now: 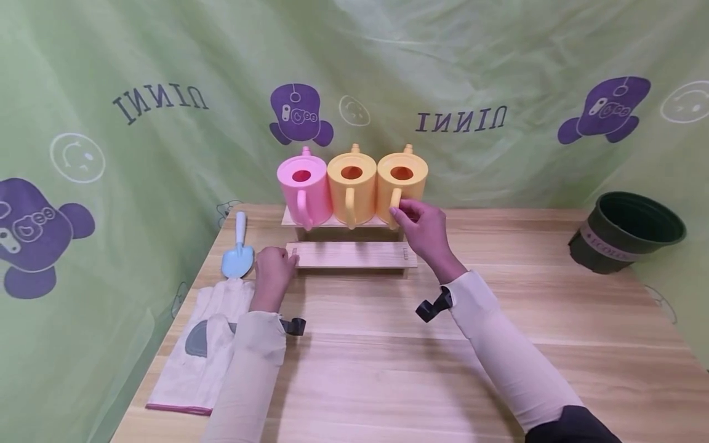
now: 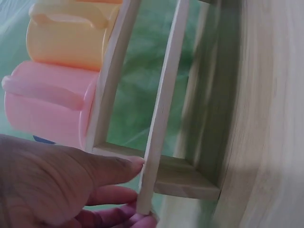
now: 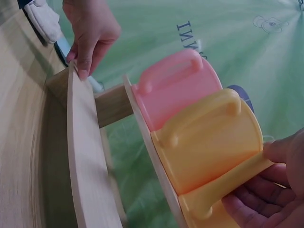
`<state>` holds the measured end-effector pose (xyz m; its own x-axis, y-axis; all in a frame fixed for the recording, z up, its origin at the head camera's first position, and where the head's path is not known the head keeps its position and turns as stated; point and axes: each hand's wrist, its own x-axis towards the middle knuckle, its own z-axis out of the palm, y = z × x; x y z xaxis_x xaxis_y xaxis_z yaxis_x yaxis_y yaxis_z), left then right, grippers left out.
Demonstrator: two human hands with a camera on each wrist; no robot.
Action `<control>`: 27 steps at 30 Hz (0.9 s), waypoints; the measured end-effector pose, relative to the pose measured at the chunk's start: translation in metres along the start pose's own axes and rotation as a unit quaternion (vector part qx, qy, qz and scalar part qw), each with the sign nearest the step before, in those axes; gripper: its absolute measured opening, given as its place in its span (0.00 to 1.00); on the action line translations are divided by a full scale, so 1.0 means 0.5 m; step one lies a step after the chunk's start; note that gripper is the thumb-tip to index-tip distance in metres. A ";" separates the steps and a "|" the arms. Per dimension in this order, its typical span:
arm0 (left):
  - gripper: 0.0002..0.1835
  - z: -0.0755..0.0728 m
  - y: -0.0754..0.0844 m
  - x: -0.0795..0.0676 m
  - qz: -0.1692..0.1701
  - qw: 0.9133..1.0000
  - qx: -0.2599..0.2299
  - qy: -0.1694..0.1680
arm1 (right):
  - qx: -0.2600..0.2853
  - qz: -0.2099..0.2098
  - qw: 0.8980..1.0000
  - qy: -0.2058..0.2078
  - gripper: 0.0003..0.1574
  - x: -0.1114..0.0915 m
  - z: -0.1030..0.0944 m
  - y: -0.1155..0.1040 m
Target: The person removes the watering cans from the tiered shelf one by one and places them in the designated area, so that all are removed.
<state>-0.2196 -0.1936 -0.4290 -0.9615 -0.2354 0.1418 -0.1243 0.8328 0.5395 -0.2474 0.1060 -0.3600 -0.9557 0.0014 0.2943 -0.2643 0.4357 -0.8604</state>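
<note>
A pink watering can (image 1: 316,191) and two yellow watering cans, one in the middle (image 1: 336,195) and one on the right (image 1: 418,184), stand side by side on the upper tier of a two-step wooden stand (image 1: 351,255). Their spouts point back and their handles face me. At the stand's left end, my left hand (image 1: 272,275) pinches the lower board between thumb and fingers; the left wrist view shows its board edge (image 2: 159,118) there. My right hand (image 1: 429,237) holds the handle (image 3: 237,183) of the right yellow can, which still rests on the board.
To the left lie a blue trowel (image 1: 238,261) and pale work gloves (image 1: 188,369) with a pink hem. A dark green plant pot (image 1: 600,249) tilts at the table's right. Behind hangs a green printed curtain (image 1: 388,74). The wooden table (image 1: 354,375) spreads out in front.
</note>
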 end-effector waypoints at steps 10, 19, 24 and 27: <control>0.27 -0.005 0.014 -0.007 -0.024 1.000 0.003 -0.013 | -0.045 -0.041 0.997 0.046 0.13 -0.014 -0.019 0.003; 0.27 -0.008 0.022 -0.001 -0.022 0.999 0.020 -0.024 | -0.064 -0.073 0.986 0.138 0.11 -0.051 -0.149 0.062; 0.27 -0.015 0.022 -0.003 -0.037 0.999 0.015 -0.019 | -0.086 -0.054 0.987 0.122 0.09 -0.071 -0.169 0.138; 0.27 -0.016 0.022 -0.004 -0.045 0.999 0.016 -0.021 | -0.097 -0.030 0.991 0.088 0.10 -0.085 -0.155 0.186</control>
<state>-0.2168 -0.1879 -0.4165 -0.9556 -0.2889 0.0586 -0.2173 0.8246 0.5224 -0.2212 0.2159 -0.4203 -0.8973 0.1200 0.4249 -0.2732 0.6050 -0.7479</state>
